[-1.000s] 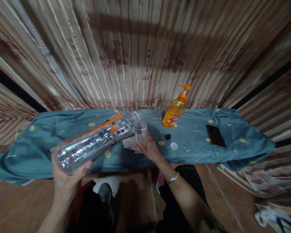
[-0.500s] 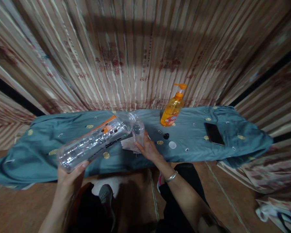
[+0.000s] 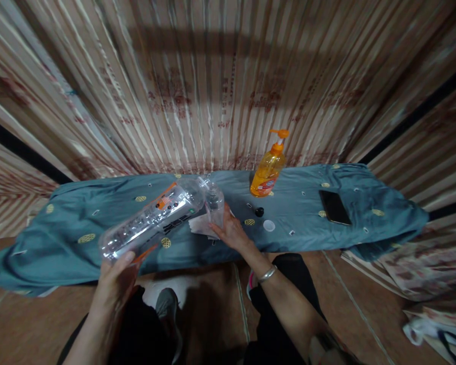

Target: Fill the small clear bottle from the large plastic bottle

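Note:
My left hand grips the base of a large clear plastic bottle with an orange label, tipped so its mouth meets the mouth of a small clear bottle. My right hand is wrapped round that small bottle, which stands upright on a low surface covered by a teal cloth. A crumpled white tissue lies under the small bottle.
On the cloth stand an orange pump soap bottle, a small black cap, a white cap and a black phone. Striped patterned walls close in behind. Bags lie on the floor at the right.
The large bottle's base has dropped and moved away from the camera, lying flatter. The small bottle and my right hand have barely moved.

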A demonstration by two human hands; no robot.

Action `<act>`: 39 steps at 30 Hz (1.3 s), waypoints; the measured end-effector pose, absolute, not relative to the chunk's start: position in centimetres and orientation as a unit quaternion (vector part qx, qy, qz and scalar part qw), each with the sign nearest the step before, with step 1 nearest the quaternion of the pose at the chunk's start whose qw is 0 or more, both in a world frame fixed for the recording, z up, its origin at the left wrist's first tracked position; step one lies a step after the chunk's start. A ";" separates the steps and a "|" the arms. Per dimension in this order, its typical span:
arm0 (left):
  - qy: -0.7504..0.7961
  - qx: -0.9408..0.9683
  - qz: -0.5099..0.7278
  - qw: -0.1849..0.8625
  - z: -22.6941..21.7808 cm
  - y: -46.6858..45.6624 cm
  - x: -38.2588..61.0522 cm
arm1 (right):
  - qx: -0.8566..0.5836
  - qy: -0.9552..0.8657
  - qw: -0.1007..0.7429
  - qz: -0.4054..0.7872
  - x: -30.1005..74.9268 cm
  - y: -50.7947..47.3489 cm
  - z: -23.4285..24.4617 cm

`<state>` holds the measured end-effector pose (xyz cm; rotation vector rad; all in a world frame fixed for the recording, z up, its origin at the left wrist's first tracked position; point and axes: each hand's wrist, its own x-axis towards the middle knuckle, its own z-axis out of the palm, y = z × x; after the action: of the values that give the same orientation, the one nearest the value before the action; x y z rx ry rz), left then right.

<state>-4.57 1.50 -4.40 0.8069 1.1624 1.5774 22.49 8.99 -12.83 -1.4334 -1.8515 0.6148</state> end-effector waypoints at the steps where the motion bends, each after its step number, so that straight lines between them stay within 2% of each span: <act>1: 0.480 0.322 0.650 0.494 -4.4 1.5 -4.5 | -0.554 -0.717 0.352 0.235 22.5 9.0 -12.9; 7: 0.478 0.293 0.659 0.502 -4.4 1.5 -3.9 | -0.551 -0.718 0.362 0.224 22.3 9.2 -13.3; 17: 0.526 0.312 0.582 0.536 -6.3 1.2 -5.4 | -0.541 -0.716 0.381 0.224 22.6 9.1 -13.2; 39: 0.538 0.238 0.605 0.536 -4.6 0.6 -4.2 | -0.545 -0.718 0.367 0.229 22.4 9.3 -13.6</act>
<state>-4.22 0.60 -4.58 0.5669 1.2811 1.4401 22.37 9.30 -13.56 -1.4004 -1.8459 0.5897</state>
